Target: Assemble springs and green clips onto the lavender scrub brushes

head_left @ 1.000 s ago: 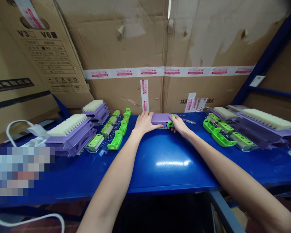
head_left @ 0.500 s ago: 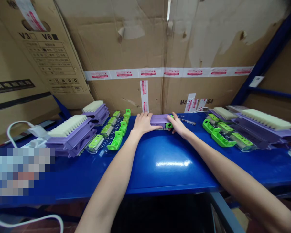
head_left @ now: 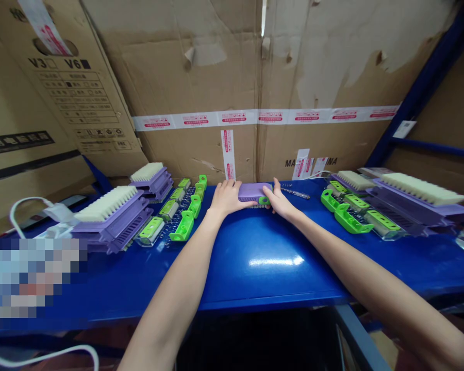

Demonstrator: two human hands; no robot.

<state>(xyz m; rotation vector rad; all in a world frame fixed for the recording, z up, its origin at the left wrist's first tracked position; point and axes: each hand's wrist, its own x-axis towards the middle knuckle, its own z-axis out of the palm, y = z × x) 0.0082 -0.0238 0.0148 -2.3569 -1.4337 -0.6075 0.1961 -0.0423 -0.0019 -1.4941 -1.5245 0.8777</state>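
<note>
purple brush (head_left: 254,191) underside hidden, hands' grip unclear

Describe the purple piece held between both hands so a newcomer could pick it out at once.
Start at the blue table and go to its far edge, below the taped cardboard wall. There the left hand and right hand grip the purple block from either side. Unlike the purple brushes stacked left and right, it shows no cream bristles on top and has a green piece at its right end.
</note>
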